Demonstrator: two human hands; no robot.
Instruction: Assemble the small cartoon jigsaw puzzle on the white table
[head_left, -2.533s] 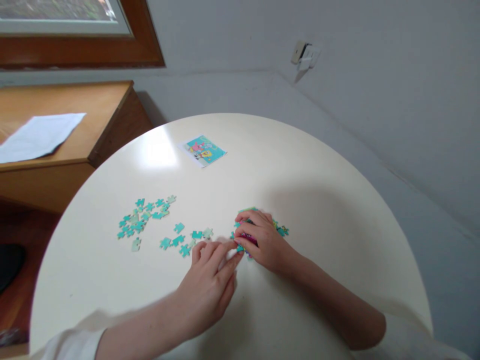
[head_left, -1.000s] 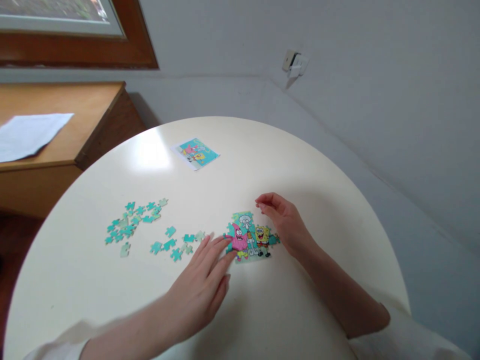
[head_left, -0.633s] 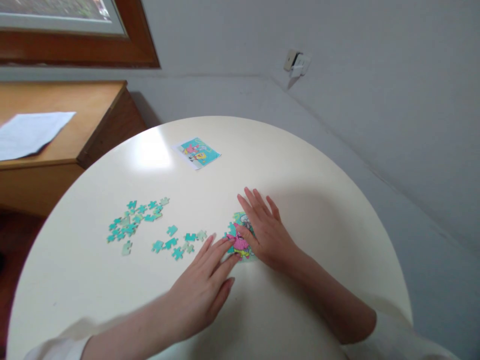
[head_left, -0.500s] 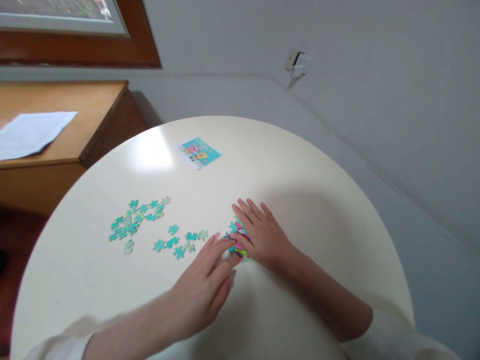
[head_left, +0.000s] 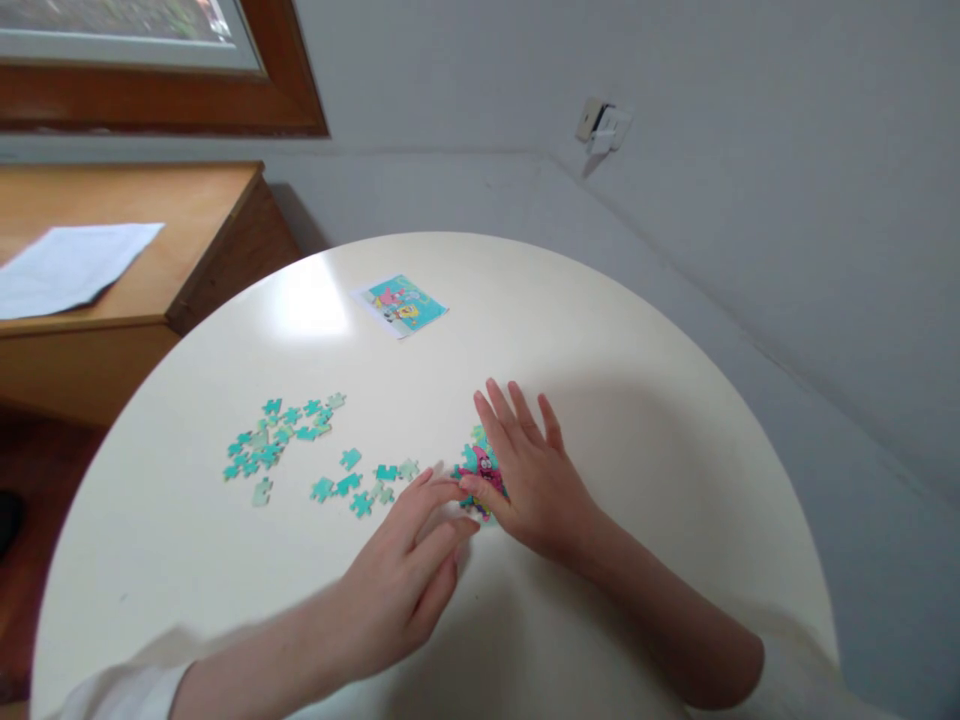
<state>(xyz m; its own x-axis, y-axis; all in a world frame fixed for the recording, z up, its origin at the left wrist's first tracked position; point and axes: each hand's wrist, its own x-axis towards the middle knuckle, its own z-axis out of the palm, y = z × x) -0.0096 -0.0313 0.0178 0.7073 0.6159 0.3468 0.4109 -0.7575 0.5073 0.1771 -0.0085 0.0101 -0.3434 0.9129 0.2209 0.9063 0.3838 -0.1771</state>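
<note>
A partly joined jigsaw puzzle (head_left: 481, 462) with a pink cartoon figure lies on the round white table, much of it covered by my right hand (head_left: 536, 480). That hand is spread palm down, its fingers stretched away from me and its thumb across the puzzle's near part. From the left, my left hand (head_left: 416, 555) reaches to the puzzle's near left edge, fingers apart and loosely bent, fingertips close to the right thumb. No piece shows between them. Several loose turquoise puzzle pieces (head_left: 348, 484) lie just left of my left hand.
A bigger group of loose pieces (head_left: 259, 456) is spread farther left on the table (head_left: 637, 350). Toward the far edge lies a printed reference picture (head_left: 409, 306). A wooden cabinet (head_left: 135, 190) with a white paper (head_left: 82, 262) stands beyond the table at left; walls are behind.
My right hand has lifted slightly, with its fingers a little farther apart, and more of the pink figure shows. My left hand has hardly moved. The view has shifted slightly.
</note>
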